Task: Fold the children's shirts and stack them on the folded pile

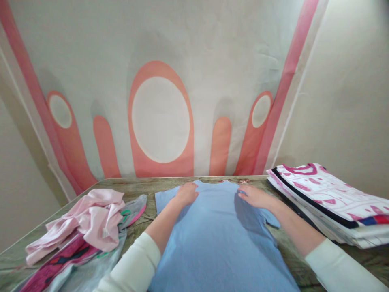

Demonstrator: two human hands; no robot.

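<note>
A light blue T-shirt lies spread on the table, its neckline toward the far edge and its lower part running out of view at the bottom. My left hand rests on its left shoulder, fingers stretched out over the cloth. Over at the right shoulder, my right hand touches the fabric with its fingers extended and slightly apart. Neither hand visibly grips the cloth. The right short sleeve partly shows beneath my right wrist.
Left of the shirt lies a loose heap with a pink garment, a magenta patterned one and a grey one. A stack of folded clothes stands at the right. Behind the wood-patterned table rises a wall with pink-orange shapes.
</note>
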